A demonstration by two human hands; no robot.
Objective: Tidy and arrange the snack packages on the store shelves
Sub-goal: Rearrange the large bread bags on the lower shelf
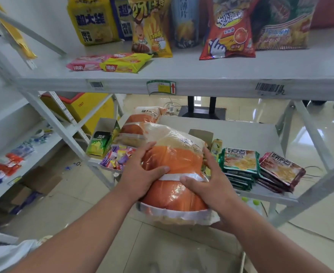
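We saw the upper shelf (181, 83) carrying upright snack bags, and the lower shelf (264, 194) below it. At the lower shelf's front edge we held a big orange-and-clear bag (174, 166), jutting out over the floor. Our left hand (142, 174) clasped its left side, fingers curled over the top; our right hand (207, 186) gripped its right side. Just beside lay green packets (239, 164).

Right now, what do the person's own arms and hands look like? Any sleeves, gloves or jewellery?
Both forearms are bare up to the bottom edge of the frame. The left hand and right hand wear no gloves, and no rings, watch or bracelet show. A bit of pale light-blue cloth sits at the lower left corner, possibly clothing; whether it is a sleeve cannot be told.
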